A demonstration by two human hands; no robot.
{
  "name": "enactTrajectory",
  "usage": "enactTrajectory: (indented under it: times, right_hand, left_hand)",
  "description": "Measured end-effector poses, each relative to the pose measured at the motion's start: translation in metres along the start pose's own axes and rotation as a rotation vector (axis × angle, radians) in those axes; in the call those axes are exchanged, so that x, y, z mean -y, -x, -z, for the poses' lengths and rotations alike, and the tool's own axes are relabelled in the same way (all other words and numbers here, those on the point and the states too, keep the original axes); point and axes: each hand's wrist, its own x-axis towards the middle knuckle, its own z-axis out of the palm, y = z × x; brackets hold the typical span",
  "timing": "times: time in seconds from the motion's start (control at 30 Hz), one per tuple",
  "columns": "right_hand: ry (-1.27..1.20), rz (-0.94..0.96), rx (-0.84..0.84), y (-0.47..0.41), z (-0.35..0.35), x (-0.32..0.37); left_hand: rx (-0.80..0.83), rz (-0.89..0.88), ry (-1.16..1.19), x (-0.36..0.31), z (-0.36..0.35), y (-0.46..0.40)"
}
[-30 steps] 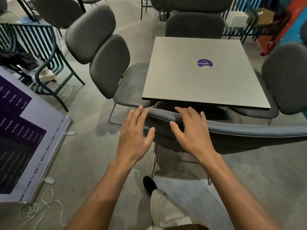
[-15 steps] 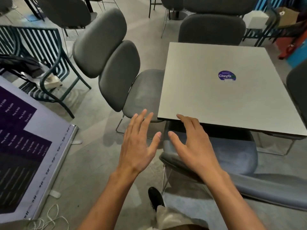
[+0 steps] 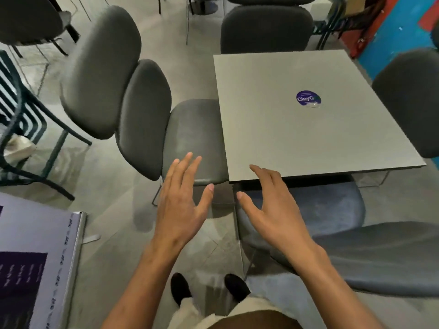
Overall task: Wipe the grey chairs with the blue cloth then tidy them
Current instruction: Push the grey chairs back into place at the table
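Oddly, no blue cloth shows anywhere; both hands are bare and hold nothing. The left hand (image 3: 181, 200) hangs palm-down with its grip spread wide, fingers fanned over the front edge of the left grey chair (image 3: 194, 138). The right hand (image 3: 273, 207) is likewise spread, its fingertips reaching the near corner of the desk (image 3: 308, 129), whether touching it or just above I cannot tell.

Much is cut off. The near grey chair (image 3: 332, 210) has its seat pushed partly under the desk, so the seat's far part is hidden by the desktop; its backrest (image 3: 380, 252) runs off the right edge, lying long across the lower right. The left grey chair faces the desk, seat tucked slightly under the desk's left edge, backrest tall and upright on the side away from it. A second backrest (image 3: 99, 72) stands just behind, blurred. Across the desk the far chair (image 3: 266, 29) shows only its backrest, and the right chair (image 3: 408, 100) is sliced by the frame. A round purple sticker (image 3: 307, 98) lies on the desktop. Two dark shoes (image 3: 180, 288) show on the floor below, and a printed banner (image 3: 35, 257) lies at the lower left, its text illegible.
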Motion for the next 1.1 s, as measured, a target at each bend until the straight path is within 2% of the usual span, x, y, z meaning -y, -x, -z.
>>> enactTrajectory:
  times: [0.23,0.5,0.73,1.1]
  right_hand:
    - [-0.052,-0.076,-0.126,-0.02,-0.056,0.074]
    - [-0.085,-0.098,-0.17,-0.058,-0.096,0.131]
    - [-0.102,-0.086,-0.228,-0.139,-0.125,0.159]
    - [-0.198,-0.143,-0.289,-0.274,-0.143,0.209]
  left_hand:
    - [0.086,-0.178,0.018,0.066,0.053,-0.039]
    - [0.109,-0.263,-0.003,0.124,0.095,-0.093]
    - [0.075,-0.336,-0.02,0.161,0.12,-0.184]
    - [0.15,-0.431,-0.033,0.192,0.153,-0.336]
